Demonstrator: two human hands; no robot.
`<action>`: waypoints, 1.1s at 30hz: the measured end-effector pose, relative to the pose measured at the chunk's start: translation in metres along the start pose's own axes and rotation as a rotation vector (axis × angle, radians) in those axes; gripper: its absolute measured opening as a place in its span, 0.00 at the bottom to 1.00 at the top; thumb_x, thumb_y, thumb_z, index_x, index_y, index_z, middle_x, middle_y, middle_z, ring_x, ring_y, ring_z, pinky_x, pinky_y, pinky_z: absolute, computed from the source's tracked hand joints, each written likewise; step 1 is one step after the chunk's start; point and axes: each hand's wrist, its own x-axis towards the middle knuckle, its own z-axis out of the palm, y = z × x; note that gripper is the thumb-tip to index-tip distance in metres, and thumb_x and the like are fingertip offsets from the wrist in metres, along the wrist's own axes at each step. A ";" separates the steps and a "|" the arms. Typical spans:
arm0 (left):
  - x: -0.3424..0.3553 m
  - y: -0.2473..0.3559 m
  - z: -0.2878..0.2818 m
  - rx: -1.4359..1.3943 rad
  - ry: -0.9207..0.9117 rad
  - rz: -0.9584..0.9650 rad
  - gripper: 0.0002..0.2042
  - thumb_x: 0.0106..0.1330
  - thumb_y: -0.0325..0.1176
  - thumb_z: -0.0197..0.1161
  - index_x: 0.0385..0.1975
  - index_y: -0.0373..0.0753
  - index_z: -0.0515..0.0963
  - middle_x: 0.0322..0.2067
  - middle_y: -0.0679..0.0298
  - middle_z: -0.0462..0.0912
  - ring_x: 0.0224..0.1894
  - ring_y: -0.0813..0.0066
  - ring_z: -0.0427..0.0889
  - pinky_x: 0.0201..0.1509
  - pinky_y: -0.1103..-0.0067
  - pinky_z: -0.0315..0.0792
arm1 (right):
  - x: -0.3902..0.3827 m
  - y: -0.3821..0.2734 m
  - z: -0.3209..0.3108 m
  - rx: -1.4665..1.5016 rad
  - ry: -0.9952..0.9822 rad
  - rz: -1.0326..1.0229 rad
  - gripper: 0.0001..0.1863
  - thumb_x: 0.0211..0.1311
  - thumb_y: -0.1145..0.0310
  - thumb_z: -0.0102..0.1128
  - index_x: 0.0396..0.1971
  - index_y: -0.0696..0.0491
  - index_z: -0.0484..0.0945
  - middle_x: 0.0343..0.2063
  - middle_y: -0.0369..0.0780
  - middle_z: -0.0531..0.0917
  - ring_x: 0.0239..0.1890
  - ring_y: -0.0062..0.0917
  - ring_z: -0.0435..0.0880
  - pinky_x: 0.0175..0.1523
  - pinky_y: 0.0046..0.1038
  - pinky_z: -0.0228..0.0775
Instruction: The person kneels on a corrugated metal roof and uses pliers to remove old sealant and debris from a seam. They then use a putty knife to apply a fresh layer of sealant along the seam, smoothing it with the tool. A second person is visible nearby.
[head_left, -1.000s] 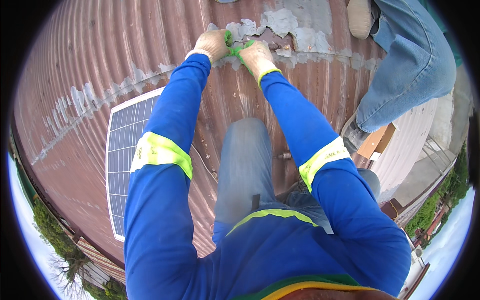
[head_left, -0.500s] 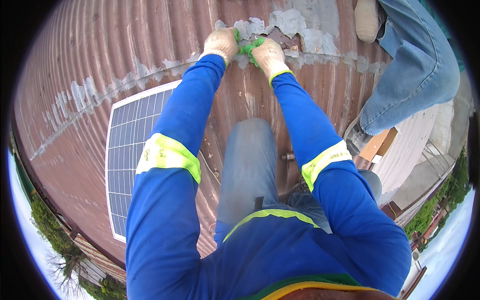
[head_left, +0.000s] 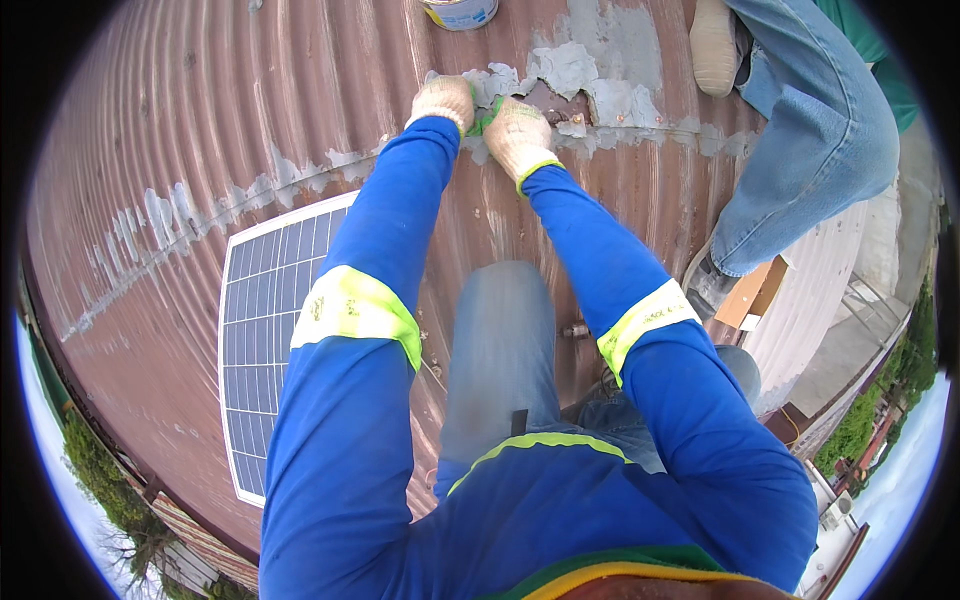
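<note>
Grey coating [head_left: 565,68] near two gloved hands [head_left: 443,101] [head_left: 520,133], one tub [head_left: 462,14], one solar panel [head_left: 275,330]

The solar panel [head_left: 260,350] lies on the roof [head_left: 120,290], left of the left arm [head_left: 375,255]. The tub [head_left: 462,14] stands ahead of the left hand [head_left: 441,102]. A co-worker's leg [head_left: 820,150] is right of the right hand [head_left: 519,132]; a box [head_left: 745,295] lies beside the shoe [head_left: 712,285].

A reddish-brown corrugated metal roof [head_left: 150,310] spreads beneath the left hand [head_left: 442,104] and right hand [head_left: 519,137]. Flaking grey coating [head_left: 565,68] lies around them, running leftward in a streaky band. Left of the left hand, nearer the body, lies a dark-blue, white-framed rectangular solar panel [head_left: 265,310]. A round white-and-blue tub [head_left: 462,14] stands beyond both hands.
</note>
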 end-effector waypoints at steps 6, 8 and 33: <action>-0.008 -0.008 -0.007 -0.062 -0.090 0.027 0.24 0.56 0.43 0.81 0.52 0.43 0.89 0.53 0.49 0.90 0.58 0.48 0.88 0.63 0.60 0.82 | -0.043 0.028 -0.004 0.074 0.015 -0.037 0.26 0.68 0.52 0.66 0.60 0.51 0.83 0.50 0.48 0.90 0.54 0.46 0.88 0.59 0.46 0.80; -0.012 -0.010 -0.007 -0.088 -0.080 0.038 0.24 0.55 0.44 0.82 0.51 0.42 0.88 0.52 0.50 0.90 0.58 0.49 0.88 0.63 0.60 0.82 | -0.094 0.053 -0.006 0.176 -0.032 -0.082 0.27 0.69 0.54 0.65 0.64 0.50 0.80 0.49 0.47 0.90 0.53 0.45 0.88 0.58 0.44 0.80; -0.132 0.087 0.051 0.176 0.011 0.060 0.35 0.75 0.49 0.60 0.80 0.46 0.63 0.83 0.48 0.54 0.83 0.41 0.54 0.85 0.53 0.53 | -0.388 0.145 -0.096 0.203 -0.370 -0.108 0.30 0.74 0.49 0.59 0.70 0.48 0.74 0.61 0.47 0.84 0.61 0.45 0.83 0.66 0.45 0.76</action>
